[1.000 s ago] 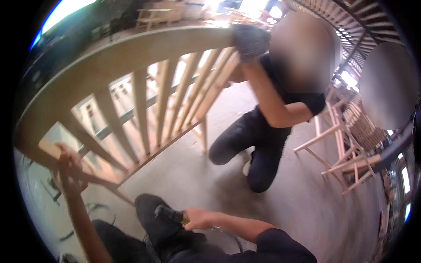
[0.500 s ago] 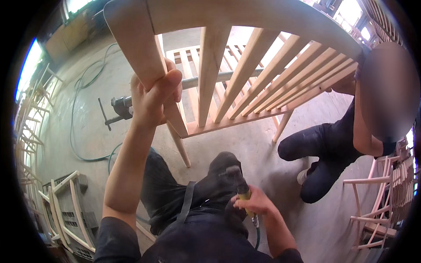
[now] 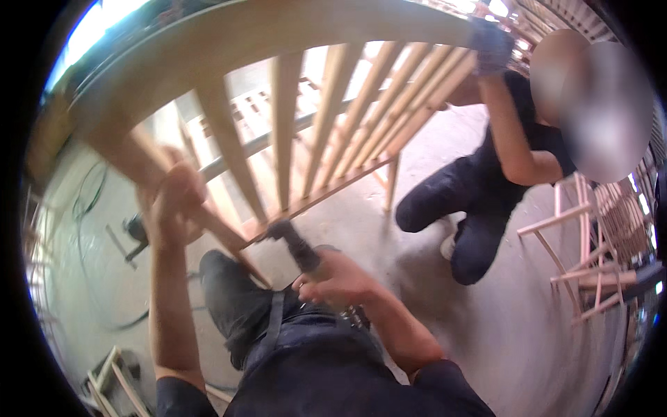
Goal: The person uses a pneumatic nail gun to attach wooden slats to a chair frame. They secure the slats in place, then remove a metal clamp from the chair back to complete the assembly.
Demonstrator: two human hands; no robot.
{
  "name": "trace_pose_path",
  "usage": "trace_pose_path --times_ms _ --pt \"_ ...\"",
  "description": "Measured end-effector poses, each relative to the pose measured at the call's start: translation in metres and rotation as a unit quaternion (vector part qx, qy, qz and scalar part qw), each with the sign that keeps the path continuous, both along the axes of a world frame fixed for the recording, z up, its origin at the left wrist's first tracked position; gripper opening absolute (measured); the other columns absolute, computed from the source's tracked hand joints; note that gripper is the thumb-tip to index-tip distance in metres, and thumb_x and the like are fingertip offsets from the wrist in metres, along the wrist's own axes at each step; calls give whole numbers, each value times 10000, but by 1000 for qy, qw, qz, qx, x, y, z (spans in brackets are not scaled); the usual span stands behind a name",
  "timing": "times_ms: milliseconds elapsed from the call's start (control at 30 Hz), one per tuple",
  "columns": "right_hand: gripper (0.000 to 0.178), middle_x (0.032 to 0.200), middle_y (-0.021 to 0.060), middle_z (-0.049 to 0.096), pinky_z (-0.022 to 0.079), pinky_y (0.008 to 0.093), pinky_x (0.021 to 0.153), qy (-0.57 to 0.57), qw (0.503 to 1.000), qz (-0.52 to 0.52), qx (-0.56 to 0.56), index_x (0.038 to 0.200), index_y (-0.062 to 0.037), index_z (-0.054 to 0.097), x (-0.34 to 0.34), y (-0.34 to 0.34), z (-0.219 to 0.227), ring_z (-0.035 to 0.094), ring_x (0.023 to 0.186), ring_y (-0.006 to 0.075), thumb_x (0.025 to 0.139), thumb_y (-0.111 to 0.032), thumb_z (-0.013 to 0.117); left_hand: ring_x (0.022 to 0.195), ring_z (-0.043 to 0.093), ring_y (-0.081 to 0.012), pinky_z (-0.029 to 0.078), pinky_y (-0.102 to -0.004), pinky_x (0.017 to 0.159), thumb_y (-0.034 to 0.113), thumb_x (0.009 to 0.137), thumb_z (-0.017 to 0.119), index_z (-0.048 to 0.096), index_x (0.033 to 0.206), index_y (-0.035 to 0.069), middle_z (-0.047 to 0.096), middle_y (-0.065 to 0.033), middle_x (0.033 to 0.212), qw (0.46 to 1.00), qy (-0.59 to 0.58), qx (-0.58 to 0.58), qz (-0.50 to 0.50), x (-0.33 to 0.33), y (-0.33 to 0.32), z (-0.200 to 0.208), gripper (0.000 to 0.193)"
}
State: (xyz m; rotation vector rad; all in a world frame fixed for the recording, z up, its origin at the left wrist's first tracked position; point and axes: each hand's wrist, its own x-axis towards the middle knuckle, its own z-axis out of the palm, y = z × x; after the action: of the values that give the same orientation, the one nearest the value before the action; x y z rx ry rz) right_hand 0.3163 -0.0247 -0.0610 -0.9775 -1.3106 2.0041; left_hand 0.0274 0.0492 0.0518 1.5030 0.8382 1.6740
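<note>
Before me stands a slatted wooden bench (image 3: 285, 132), its curved top rail nearest to me. My left hand (image 3: 174, 201) is wrapped round the upright at its left end. In my right hand (image 3: 337, 278) I grip an angle-headed air tool (image 3: 297, 244). The tool's head is by the left end of the bench's lower rail (image 3: 319, 194); whether it touches cannot be told through the blur. A bar clamp (image 3: 137, 235) runs behind the slats, its screw end sticking out beside my left hand.
At the right a co-worker (image 3: 479, 187) kneels, a gloved hand (image 3: 492, 45) on the top rail's far end. Pale wooden frames (image 3: 580, 250) stand behind them, and more wooden parts (image 3: 114, 382) lie at lower left. A green hose (image 3: 87, 198) loops over the floor at left.
My right hand has raised the air tool up and left from near my lap to the bench's lower rail. The bench and my left hand now appear farther left and lower in view.
</note>
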Motion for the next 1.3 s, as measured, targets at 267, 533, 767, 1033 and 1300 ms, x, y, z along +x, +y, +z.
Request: trace_pose_path --times_ms 267,533,767,1033,1300 --pt "476 1029 155 707 587 331 757 27 998 -2 -55 1191 6 507 24 -27 -45 720 859 193 820 -71 796 766 614 -151 495 -278 707 468 882 784 567 961 55 602 -60 833 977 211 -12 -3 -27 -3 0 473" --pt "428 1013 166 698 587 322 730 29 994 4 -101 1140 -13 505 27 -36 -53 713 834 198 815 -50 781 846 639 -158 521 -309 767 297 837 839 617 977 57 628 -64 919 971 228 -69 -14 -29 -6 -10 356" --pt "408 1011 182 700 589 332 739 89 993 0 -72 1094 -10 521 23 -12 -39 724 845 218 794 -40 797 1077 618 -239 463 -388 1011 120 794 843 647 1038 26 657 -98 1075 923 337 23 181 -28 -14 -35 326" --pt "373 1004 173 720 591 329 744 118 988 -67 -70 1135 38 556 -11 11 8 736 845 218 850 -48 780 1145 629 -278 516 -385 962 12 692 838 415 1428 0 611 -168 1290 911 365 36 188 -23 -40 -57 849" --pt "406 1129 187 706 584 297 748 126 987 -95 -23 1191 33 513 -79 4 9 726 897 193 875 -14 763 1171 642 -300 522 -393 975 82 715 872 363 1458 -30 607 -200 1306 921 339 26 192 -14 -50 -57 908"
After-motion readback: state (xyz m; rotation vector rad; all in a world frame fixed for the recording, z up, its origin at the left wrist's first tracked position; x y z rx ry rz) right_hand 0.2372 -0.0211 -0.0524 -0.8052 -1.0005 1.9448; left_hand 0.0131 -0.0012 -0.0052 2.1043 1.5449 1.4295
